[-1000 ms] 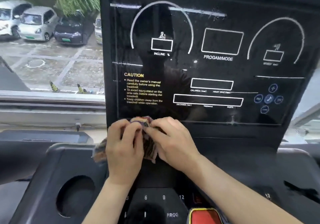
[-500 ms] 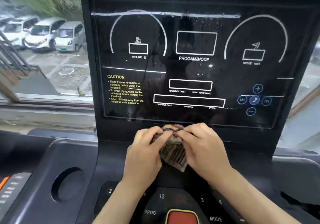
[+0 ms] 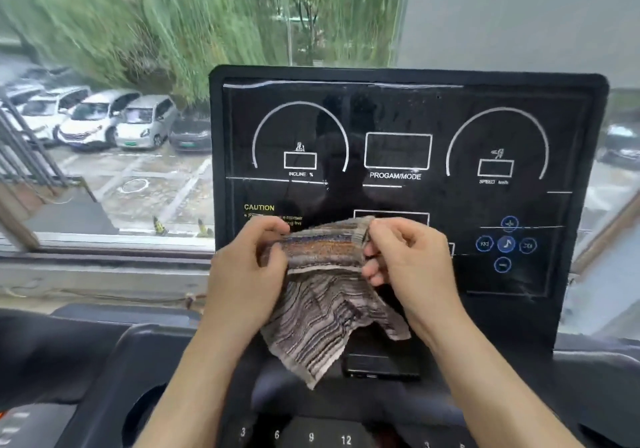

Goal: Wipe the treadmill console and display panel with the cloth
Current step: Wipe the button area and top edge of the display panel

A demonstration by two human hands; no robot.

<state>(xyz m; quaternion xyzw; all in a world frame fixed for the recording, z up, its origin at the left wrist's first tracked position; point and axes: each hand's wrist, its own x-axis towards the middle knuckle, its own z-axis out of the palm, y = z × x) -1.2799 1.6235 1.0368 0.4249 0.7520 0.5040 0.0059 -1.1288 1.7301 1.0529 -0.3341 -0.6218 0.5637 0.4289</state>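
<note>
1. I saw the black display panel (image 3: pixel 401 115) standing upright, its readout boxes dark.
2. Below it lay the console (image 3: pixel 149 357), with keys marked 3, 6, 9 and 12 at the near edge.
3. The striped cloth (image 3: pixel 329 305) hung before the panel's lower half, drooping toward the console.
4. The left hand (image 3: pixel 247 274) pinched its upper left edge.
5. The right hand (image 3: pixel 414 264) pinched its upper right corner.

Cloth (image 3: pixel 325 295) hangs before display panel (image 3: pixel 408 157), above console (image 3: pixel 194 354).
</note>
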